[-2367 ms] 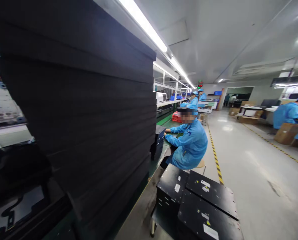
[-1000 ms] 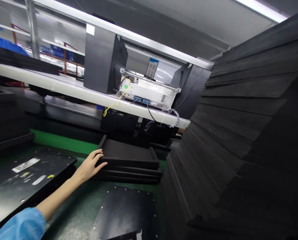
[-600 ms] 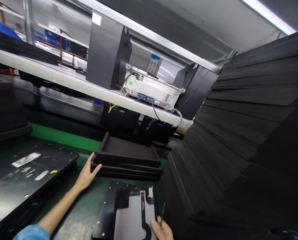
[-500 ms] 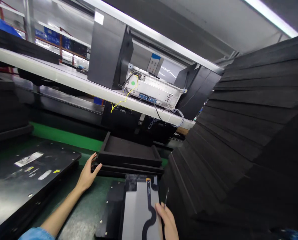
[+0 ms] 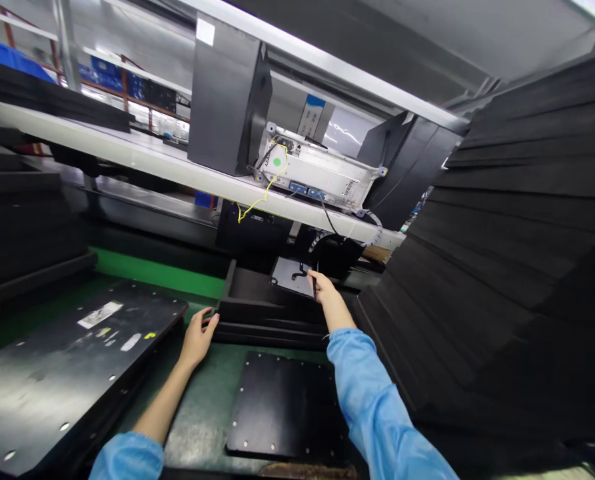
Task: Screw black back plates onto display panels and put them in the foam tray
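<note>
My right hand (image 5: 322, 287) is closed on the right edge of a flat grey panel (image 5: 288, 276) with a curved black ribbon-like strip on its face. The panel is held tilted over the black foam tray (image 5: 257, 313), the top one of a low stack. A thin, pointed thing sticks up by my right fingers; its kind is too small to tell. At the tray's left front corner, my left hand (image 5: 197, 337) is open, thumb and fingers apart, at or close to the edge. Nearer to me lies a black plate (image 5: 284, 403) with fasteners around its rim.
A larger black plate (image 5: 72, 373) with labels lies at left on the green work surface (image 5: 197, 407). Tall stacked black foam (image 5: 517, 233) walls the right side. A shelf (image 5: 152, 153) across the back carries a white metal device (image 5: 322, 170) with cables.
My right hand has carried the grey panel forward and away from me, over the foam tray, uncovering the black plate. My left hand stays by the tray's left corner. The view has shifted slightly.
</note>
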Demonstrator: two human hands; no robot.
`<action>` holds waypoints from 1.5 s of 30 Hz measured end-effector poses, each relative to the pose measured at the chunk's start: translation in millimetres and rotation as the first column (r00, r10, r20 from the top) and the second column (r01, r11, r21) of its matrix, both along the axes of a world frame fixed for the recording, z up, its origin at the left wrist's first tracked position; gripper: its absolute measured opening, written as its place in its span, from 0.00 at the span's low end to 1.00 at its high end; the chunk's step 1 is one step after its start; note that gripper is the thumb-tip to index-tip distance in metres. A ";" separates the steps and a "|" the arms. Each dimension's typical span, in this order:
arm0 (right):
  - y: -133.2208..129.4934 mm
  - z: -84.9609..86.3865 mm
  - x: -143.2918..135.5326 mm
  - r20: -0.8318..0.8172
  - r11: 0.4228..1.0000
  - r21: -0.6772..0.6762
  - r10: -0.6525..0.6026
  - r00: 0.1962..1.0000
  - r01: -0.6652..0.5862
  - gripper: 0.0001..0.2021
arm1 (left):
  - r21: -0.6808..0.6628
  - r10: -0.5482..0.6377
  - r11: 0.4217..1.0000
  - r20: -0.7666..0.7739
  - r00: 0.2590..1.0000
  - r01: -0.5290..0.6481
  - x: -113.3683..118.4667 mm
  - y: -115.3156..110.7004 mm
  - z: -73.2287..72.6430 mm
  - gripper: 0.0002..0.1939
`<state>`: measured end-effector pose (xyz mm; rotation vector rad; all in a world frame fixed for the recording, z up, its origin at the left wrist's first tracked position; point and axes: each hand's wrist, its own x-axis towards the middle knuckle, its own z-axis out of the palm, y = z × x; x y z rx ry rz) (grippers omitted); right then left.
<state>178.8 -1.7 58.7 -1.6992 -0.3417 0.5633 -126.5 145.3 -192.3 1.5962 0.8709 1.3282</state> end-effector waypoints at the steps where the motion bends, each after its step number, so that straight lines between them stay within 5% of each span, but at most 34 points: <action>1: 3.2 0.6 11.1 0.022 0.999 -0.036 -0.014 1.000 0.015 0.16 | 0.006 0.001 1.000 0.000 1.000 -0.001 0.2 0.2 0.3 0.37; 10: -10.4 43.9 92.4 0.473 0.911 -0.330 -0.068 0.878 0.248 0.14 | 0.040 -0.002 0.999 0.000 1.000 0.002 1.9 1.6 -0.6 0.35; 14: -4.1 62.7 87.0 0.661 0.834 -0.429 0.030 0.750 0.345 0.18 | 0.034 -0.006 0.999 -0.012 1.000 0.006 1.2 1.4 0.6 0.35; 19: 20.0 60.4 45.7 0.757 0.769 -0.525 0.225 0.614 0.365 0.20 | 0.036 -0.008 0.999 -0.011 1.000 0.008 0.8 0.0 1.8 0.35; 25: 40.0 38.3 -21.7 0.743 0.751 -0.616 0.454 0.492 0.238 0.19 | 0.040 0.005 0.999 -0.017 1.000 -0.004 1.4 0.4 2.0 0.35; 30: 28.9 22.9 -88.5 0.771 0.826 -0.561 0.498 0.397 0.053 0.17 | 0.036 0.004 0.999 -0.038 0.999 -0.002 0.5 1.4 0.4 0.35; 34: -20.0 0.8 -149.3 0.779 0.873 -0.470 0.479 0.405 -0.130 0.14 | 0.038 0.004 0.999 -0.057 0.998 -0.002 -0.5 1.9 -1.2 0.35; 38: -100.1 -58.9 -197.6 0.764 0.902 -0.256 0.409 0.499 -0.348 0.09 | 0.053 0.006 0.999 -0.079 0.997 -0.001 -1.1 3.3 -2.6 0.35; 42: -163.6 -115.4 -198.3 0.706 0.884 -0.288 0.456 0.542 -0.369 0.09 | 0.055 0.027 0.998 -0.110 0.994 -0.021 -1.3 5.0 -6.0 0.35; 45: -166.4 -107.2 -174.4 0.767 0.908 -0.308 0.414 0.491 -0.284 0.12 | 0.054 0.048 0.998 -0.138 0.989 -0.041 -0.7 3.5 -8.8 0.36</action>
